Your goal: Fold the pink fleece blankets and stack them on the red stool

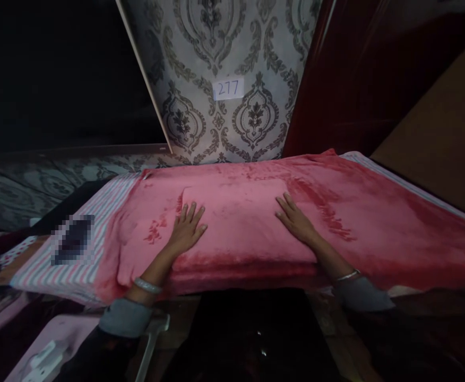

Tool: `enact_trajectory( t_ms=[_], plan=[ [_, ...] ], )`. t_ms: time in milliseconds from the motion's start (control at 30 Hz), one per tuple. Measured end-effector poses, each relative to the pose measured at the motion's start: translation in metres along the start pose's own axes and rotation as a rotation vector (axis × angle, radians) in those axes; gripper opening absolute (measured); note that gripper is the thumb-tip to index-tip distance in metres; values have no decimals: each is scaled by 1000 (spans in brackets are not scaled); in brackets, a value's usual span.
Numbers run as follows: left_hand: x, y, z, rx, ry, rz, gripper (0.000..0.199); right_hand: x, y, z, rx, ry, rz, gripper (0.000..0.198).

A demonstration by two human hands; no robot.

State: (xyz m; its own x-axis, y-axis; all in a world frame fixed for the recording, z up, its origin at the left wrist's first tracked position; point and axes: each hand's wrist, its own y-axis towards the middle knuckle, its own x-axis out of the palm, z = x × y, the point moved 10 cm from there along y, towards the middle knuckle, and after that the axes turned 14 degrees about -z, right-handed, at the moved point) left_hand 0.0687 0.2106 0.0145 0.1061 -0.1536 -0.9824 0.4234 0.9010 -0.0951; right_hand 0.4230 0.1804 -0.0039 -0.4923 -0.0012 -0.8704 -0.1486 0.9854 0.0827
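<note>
A plush pink-red blanket (pixel 240 217) is spread over the table, with a thicker folded section in its middle. My left hand (pixel 187 228) lies flat on the left side of that folded section, fingers spread and pointing away from me. On its right side rests my right hand (pixel 295 216), palm down with the fingers stretched out. Neither hand grips the cloth. Darker brushed streaks mark the pile to the left and right of the fold.
Under the blanket lies a striped cloth (pixel 113 204), showing at the left and far right. A blurred-out dark object (pixel 73 240) sits on it. Behind stand a large dark screen (pixel 57 74), a patterned wall with a paper label (pixel 228 88) reading 277, and a dark red panel (pixel 347 79).
</note>
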Motion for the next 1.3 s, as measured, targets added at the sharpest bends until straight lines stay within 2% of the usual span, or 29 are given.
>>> enact_trajectory(
  t_ms=[100,233,333,400,500,633,767,900,967,1067,1300],
  plan=[
    [-5,-16,-2,79,-75,10,58,-5,-18,0,-16,70,-2,66],
    [-12,-72,2,194,-119,58,50,-14,-75,-10,-84,112,35,56],
    [-14,-116,15,262,-40,129,56,-19,-119,-30,-204,24,77,52],
    [-9,-132,25,303,12,145,63,-16,-137,-40,-266,-55,68,59],
    [0,-138,33,316,33,153,60,-8,-144,-42,-294,-115,40,68],
    [3,-132,33,311,35,178,54,-4,-138,-37,-290,-121,72,72],
    [4,-125,30,280,70,176,60,-1,-135,-38,-300,-154,111,79],
    [-3,-120,26,206,98,181,56,-6,-133,-38,-264,-166,165,73],
    [-19,-118,25,180,77,211,51,-19,-130,-39,-251,-152,215,63],
    [-68,-120,26,182,16,318,44,-59,-122,-50,-259,-110,307,47],
    [-242,-131,22,108,-262,663,40,-207,-99,-94,-284,226,623,32]
  ],
)
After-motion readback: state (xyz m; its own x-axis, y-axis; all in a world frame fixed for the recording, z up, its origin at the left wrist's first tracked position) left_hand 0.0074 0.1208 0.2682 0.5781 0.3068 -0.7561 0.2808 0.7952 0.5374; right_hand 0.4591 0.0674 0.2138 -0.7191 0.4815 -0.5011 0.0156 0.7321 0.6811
